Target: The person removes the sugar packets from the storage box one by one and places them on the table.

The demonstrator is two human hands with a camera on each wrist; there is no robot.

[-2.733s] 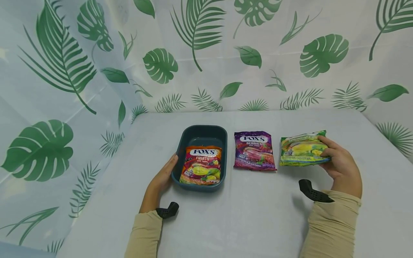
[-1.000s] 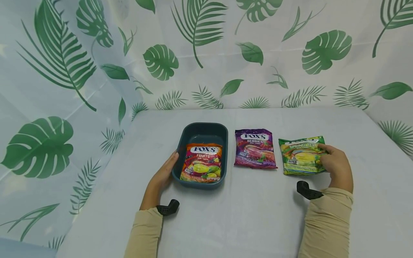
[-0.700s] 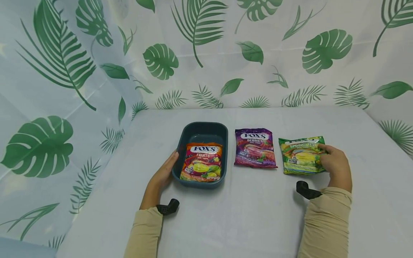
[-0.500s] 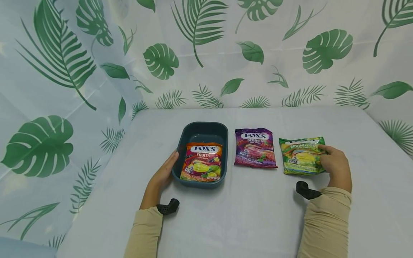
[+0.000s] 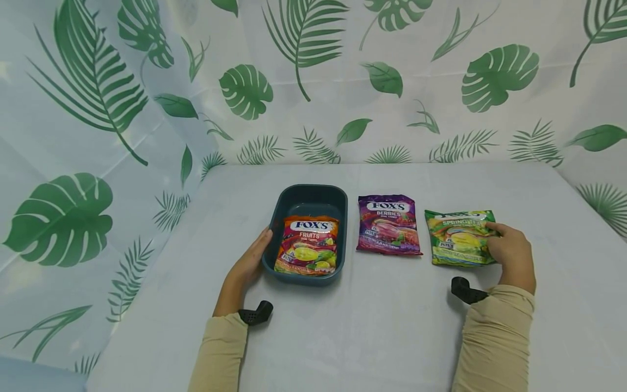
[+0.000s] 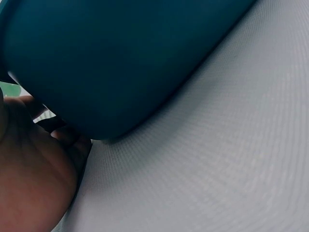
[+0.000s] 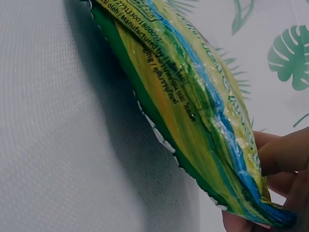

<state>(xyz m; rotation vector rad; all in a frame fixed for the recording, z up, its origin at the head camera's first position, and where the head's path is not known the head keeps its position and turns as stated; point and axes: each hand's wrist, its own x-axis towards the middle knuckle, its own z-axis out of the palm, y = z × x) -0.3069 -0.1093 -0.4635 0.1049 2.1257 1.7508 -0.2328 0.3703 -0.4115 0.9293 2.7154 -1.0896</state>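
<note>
Head view: blue tray (image 5: 305,279), green candy packet (image 5: 460,239).
Left hand (image 5: 245,267), fingers extended, touches the tray's left wall; right hand (image 5: 513,253) pinches the packet's right edge.

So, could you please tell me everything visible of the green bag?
The green bag is a glossy, plump packet, apparently plastic, with yellow artwork, blue streaks and a jagged edge. It is right of the purple bag, apart from it. The right grip holds its right side; whether the bag touches the table is unclear.
</note>
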